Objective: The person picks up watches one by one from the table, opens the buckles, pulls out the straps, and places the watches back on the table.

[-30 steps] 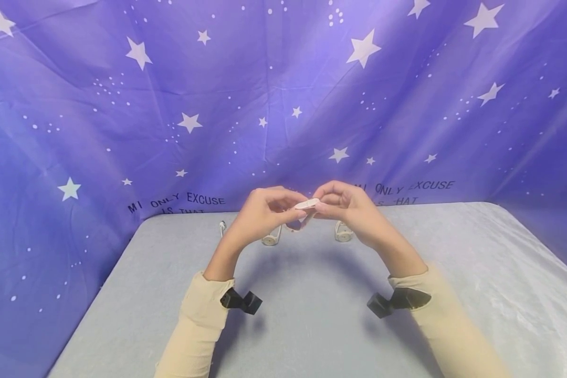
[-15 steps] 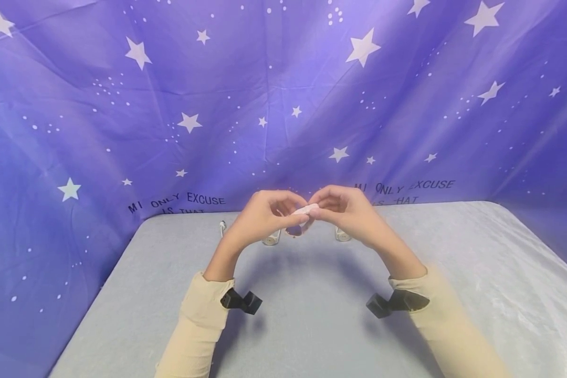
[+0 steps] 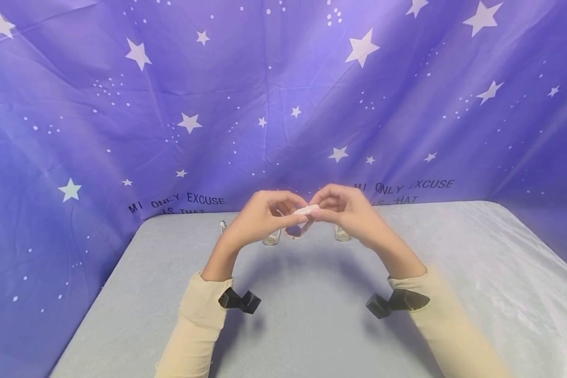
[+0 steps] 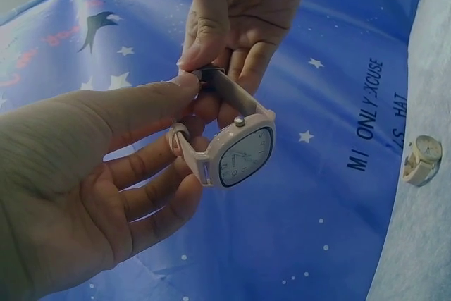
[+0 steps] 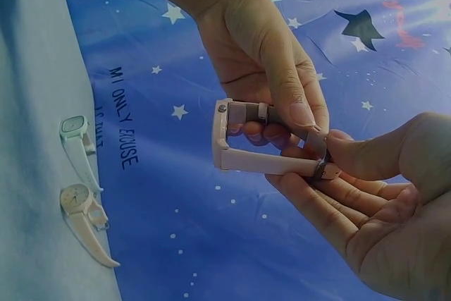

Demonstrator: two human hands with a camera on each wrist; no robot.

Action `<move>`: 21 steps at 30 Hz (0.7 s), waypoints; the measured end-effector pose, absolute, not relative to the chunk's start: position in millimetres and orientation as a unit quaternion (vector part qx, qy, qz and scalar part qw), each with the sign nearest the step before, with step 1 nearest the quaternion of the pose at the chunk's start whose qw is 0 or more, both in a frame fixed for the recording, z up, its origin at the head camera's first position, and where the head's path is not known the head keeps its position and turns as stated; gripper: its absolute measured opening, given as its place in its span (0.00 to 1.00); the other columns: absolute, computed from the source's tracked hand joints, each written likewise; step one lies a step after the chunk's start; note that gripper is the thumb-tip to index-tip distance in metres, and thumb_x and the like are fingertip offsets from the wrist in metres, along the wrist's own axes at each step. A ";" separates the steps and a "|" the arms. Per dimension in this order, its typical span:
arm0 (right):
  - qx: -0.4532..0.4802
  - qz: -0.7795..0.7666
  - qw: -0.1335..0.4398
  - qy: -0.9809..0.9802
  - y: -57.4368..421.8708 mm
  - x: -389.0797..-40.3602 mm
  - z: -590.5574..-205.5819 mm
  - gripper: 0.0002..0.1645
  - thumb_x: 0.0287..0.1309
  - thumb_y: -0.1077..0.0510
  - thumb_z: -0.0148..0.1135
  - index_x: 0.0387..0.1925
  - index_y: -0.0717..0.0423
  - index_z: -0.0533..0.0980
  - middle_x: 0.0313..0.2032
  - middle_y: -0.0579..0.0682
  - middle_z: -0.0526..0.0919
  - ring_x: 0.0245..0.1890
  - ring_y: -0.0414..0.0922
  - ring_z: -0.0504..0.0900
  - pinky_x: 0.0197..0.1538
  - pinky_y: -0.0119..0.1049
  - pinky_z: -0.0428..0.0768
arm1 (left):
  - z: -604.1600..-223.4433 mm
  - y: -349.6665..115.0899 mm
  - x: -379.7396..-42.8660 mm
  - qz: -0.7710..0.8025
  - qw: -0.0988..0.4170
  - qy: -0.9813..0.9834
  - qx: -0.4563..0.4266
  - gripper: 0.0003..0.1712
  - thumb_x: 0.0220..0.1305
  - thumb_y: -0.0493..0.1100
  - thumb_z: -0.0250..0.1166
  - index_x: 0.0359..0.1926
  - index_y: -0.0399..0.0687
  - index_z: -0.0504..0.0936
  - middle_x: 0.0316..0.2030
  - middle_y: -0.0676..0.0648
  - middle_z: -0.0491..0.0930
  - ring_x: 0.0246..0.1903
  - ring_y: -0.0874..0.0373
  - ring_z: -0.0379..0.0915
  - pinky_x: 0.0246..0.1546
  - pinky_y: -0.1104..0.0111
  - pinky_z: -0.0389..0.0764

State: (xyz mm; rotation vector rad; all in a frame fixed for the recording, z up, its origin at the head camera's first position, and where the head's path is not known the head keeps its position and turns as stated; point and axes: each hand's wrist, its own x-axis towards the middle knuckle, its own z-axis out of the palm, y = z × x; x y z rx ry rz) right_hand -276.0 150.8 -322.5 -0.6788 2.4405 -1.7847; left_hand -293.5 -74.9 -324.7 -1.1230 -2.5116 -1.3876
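Note:
Both hands hold a pale pink wristwatch up above the far part of the table, its strap bent into a loop. Its squarish dial faces away from the hands, with a crown on one side. My left hand pinches one strap end between thumb and fingers. Opposite it, my right hand pinches the strap at the dark metal buckle, thumb on top and fingers beneath. One strap end lies at the buckle in the right wrist view. The fingertips of the two hands nearly meet there.
On the grey cloth-covered table lie a watch with a green square case and a cream round-faced watch. Another round-faced watch shows in the left wrist view. A purple star-printed curtain hangs behind the table.
The right hand has shifted slightly left, bringing both hands' fingertips closer together at the strap. The visible strap piece has lowered a little. In the last half second, hardly anything has moved.

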 end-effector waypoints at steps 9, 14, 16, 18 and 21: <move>-0.202 -0.608 0.045 0.766 152.2 -277.7 -324.3 0.10 0.62 0.67 0.66 0.44 0.64 0.76 0.38 0.50 0.90 0.43 0.47 0.89 0.59 0.51 0.81 | -323.5 -77.8 -294.1 -0.447 0.029 -0.815 -0.367 0.09 0.65 0.44 0.72 0.45 0.50 0.88 0.31 0.54 0.87 0.32 0.60 0.82 0.37 0.59 0.85; -0.203 -0.610 0.052 0.764 151.9 -277.4 -323.9 0.12 0.63 0.65 0.66 0.47 0.63 0.76 0.40 0.52 0.90 0.46 0.49 0.89 0.60 0.52 0.80 | -323.5 -77.6 -294.2 -0.450 0.032 -0.817 -0.359 0.08 0.64 0.44 0.72 0.44 0.51 0.89 0.29 0.54 0.86 0.31 0.58 0.81 0.36 0.58 0.84; -0.209 -0.604 0.051 0.767 151.7 -277.5 -323.9 0.13 0.64 0.64 0.66 0.49 0.63 0.77 0.42 0.55 0.89 0.46 0.49 0.89 0.60 0.50 0.82 | -323.8 -77.2 -294.2 -0.450 0.036 -0.819 -0.354 0.08 0.64 0.44 0.72 0.44 0.52 0.89 0.29 0.54 0.85 0.30 0.58 0.80 0.35 0.59 0.83; -0.214 -0.593 0.048 0.774 151.5 -277.4 -323.8 0.15 0.64 0.63 0.67 0.51 0.62 0.77 0.44 0.56 0.89 0.47 0.48 0.89 0.59 0.48 0.83 | -324.0 -76.5 -293.9 -0.450 0.038 -0.821 -0.351 0.07 0.64 0.45 0.72 0.43 0.52 0.89 0.28 0.54 0.85 0.30 0.58 0.80 0.35 0.60 0.83; -0.218 -0.574 0.040 0.788 151.9 -277.4 -324.0 0.17 0.64 0.61 0.68 0.53 0.60 0.78 0.45 0.56 0.90 0.47 0.47 0.89 0.58 0.47 0.83 | -324.8 -75.4 -294.1 -0.449 0.040 -0.822 -0.349 0.07 0.64 0.45 0.73 0.43 0.52 0.89 0.27 0.54 0.85 0.30 0.58 0.80 0.35 0.61 0.83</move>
